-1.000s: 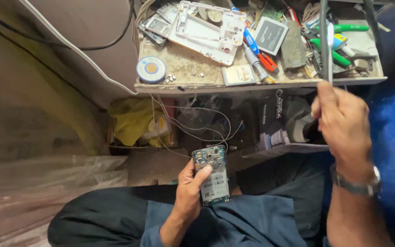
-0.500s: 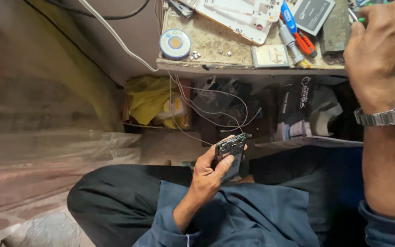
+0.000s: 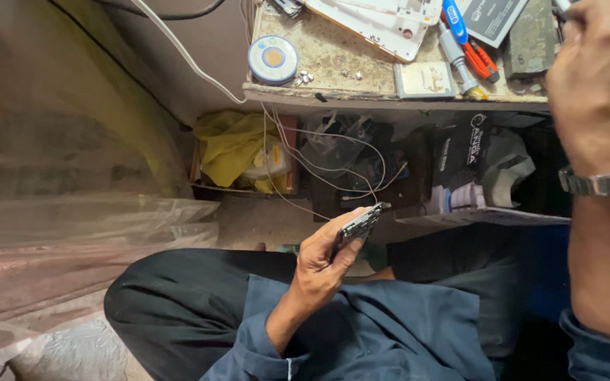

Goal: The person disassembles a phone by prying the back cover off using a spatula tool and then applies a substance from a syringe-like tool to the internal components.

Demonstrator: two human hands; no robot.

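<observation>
**Hands apart: one low with an opened phone, one raised at the bench edge**

Left hand (image 3: 323, 257) sits low over the lap, its fingers curled closed around an opened phone (image 3: 359, 224), which is tilted so that mostly its edge shows. Right hand (image 3: 594, 81) is raised near the right end of the bench (image 3: 340, 74), fingers bent inward; whether it grips anything cannot be told, since the top of the hand runs out of view. A metal wristwatch (image 3: 601, 182) circles that wrist.

The bench is a worn, stained board. On it lie a round blue-and-white reel (image 3: 273, 59), a white phone frame (image 3: 379, 21), a small pale card (image 3: 425, 79), a blue-handled tool (image 3: 455, 20) beside a red-handled one (image 3: 480, 60), and a few tiny screws (image 3: 305, 75) just beside the reel. A white cable (image 3: 178, 46) runs across the grey wall to the bench's left corner.

Under the bench, thin wires (image 3: 319, 169) trail down over a cluttered shelf holding a yellow cloth (image 3: 231, 144) and dark bags (image 3: 460, 159). Clear plastic sheeting (image 3: 72, 233) covers the left side of the cramped space.
</observation>
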